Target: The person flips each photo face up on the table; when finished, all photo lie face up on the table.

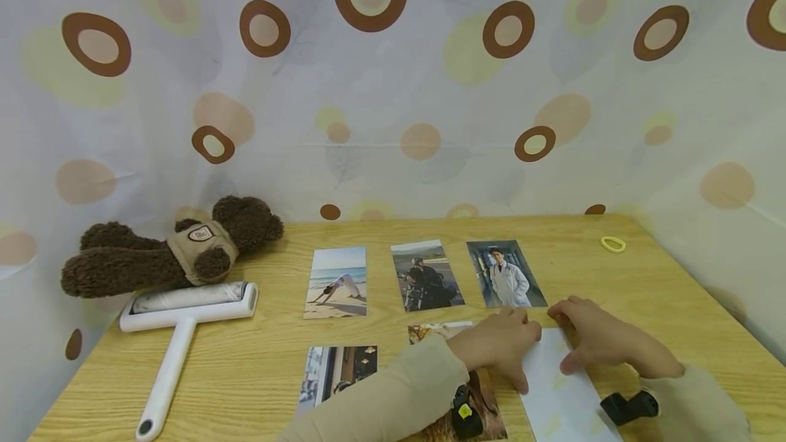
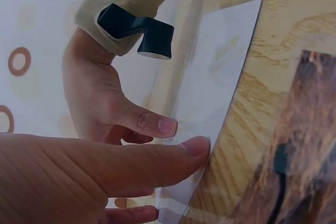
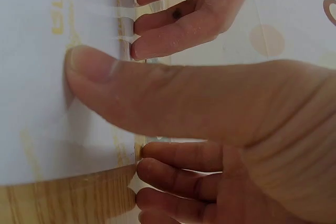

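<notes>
A photo print [image 1: 552,387] lies white back up at the front right, with faint yellow lettering. My left hand [image 1: 500,346] holds its far left corner, the thumb along the left edge. At the far right corner my right hand [image 1: 604,340] grips it; the right thumb [image 3: 94,66] presses on the white face and the fingers reach past the far edge. A brown-toned photo [image 1: 491,401] lies partly hidden under my left forearm. Just beyond my hands is a photo of a person in a white coat [image 1: 510,282].
Left of that lie a motorcycle photo [image 1: 426,278] and a beach photo [image 1: 338,285]. Another photo [image 1: 344,367] shows near the left sleeve. A brown teddy bear [image 1: 202,251] and a white-handled roller [image 1: 172,374] lie at left. A yellow band [image 1: 613,244] sits far right.
</notes>
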A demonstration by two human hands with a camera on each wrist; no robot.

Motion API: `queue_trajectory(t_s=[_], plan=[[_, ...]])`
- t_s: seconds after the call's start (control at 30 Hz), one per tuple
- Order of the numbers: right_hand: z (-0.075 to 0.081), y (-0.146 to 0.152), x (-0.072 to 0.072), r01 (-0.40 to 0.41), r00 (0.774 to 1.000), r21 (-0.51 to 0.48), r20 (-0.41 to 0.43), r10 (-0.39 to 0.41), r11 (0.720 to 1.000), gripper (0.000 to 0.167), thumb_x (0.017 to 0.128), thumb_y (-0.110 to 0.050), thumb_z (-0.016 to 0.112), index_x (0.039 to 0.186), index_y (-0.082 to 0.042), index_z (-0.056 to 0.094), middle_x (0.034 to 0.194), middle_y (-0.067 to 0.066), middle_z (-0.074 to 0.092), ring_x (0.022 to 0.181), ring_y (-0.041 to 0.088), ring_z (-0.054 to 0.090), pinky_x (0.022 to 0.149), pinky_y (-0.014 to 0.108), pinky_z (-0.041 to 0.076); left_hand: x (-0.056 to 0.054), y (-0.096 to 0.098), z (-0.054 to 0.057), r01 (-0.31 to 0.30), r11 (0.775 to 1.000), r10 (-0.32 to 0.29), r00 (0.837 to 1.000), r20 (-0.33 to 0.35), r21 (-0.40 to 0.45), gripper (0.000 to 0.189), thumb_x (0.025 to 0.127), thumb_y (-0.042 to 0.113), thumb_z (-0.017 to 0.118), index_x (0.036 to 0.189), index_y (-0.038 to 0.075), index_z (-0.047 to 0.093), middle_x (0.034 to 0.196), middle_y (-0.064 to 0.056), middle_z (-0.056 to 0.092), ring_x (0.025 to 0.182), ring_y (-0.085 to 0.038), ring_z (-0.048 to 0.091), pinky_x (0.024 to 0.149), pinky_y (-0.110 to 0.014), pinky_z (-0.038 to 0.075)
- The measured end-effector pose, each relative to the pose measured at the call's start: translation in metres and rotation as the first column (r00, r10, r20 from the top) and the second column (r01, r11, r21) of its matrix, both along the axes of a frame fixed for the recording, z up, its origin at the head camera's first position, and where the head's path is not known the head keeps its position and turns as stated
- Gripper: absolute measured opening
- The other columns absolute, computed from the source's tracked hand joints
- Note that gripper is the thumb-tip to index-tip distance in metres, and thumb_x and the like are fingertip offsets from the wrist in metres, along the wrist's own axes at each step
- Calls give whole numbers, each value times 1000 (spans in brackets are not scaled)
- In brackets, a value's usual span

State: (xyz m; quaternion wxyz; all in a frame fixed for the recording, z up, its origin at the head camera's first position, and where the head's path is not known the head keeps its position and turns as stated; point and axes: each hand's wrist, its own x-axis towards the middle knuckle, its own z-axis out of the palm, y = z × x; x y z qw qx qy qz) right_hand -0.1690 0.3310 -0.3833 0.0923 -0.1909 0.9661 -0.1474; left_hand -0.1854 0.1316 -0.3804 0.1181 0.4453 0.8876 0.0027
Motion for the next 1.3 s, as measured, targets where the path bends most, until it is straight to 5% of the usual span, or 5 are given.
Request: queue_trajectory(t_s=[0.57, 1.1, 1.17, 1.23, 1.3], plan=[[-5, 6, -2, -29, 1000, -32, 0, 29, 999, 63, 60, -27, 91, 105, 0, 57, 101, 5, 57, 94, 22, 52, 82, 36, 47, 10, 9, -7, -8, 990, -12, 990, -139, -143, 62, 79, 69, 62, 121, 23, 61, 125, 8, 44, 111, -6, 38, 86, -18, 45], [-4, 12, -3, -133, 990, -180, 26, 140, 975, 61, 60, -25, 89, 99, -3, 46, 85, 0, 47, 75, 2, 38, 64, 22, 35, 11, 5, -7, -193, 979, 201, 967, -155, 62, 88, 60, 72, 76, 122, 18, 45, 101, 5, 50, 91, -8, 42, 79, -20, 37], [-2, 11, -2, -135, 990, -158, 10, 139, 978, 62, 60, -27, 89, 100, -4, 47, 88, 1, 46, 80, 6, 39, 66, 23, 36, 10, 4, -6, -217, 966, 231, 968, -93, 142, 82, 62, 65, 80, 119, 16, 45, 95, 5, 54, 84, -7, 48, 74, -18, 39], [1, 10, 2, -117, 993, -116, -25, 114, 986, 64, 60, -29, 90, 103, -4, 50, 94, 4, 47, 86, 13, 42, 70, 26, 39, 9, 3, -5, -290, 922, 269, 956, 116, 256, 74, 68, 50, 84, 120, 14, 45, 97, 3, 58, 84, -7, 53, 72, -18, 43], [6, 8, 7, -81, 994, -67, -74, 76, 994, 68, 61, -29, 90, 109, -3, 50, 99, 7, 46, 91, 20, 41, 73, 29, 40, 8, 1, -4, -429, 832, 284, 874, 393, 352, 65, 74, 34, 84, 121, 14, 45, 102, 1, 59, 86, -9, 58, 71, -22, 47]])
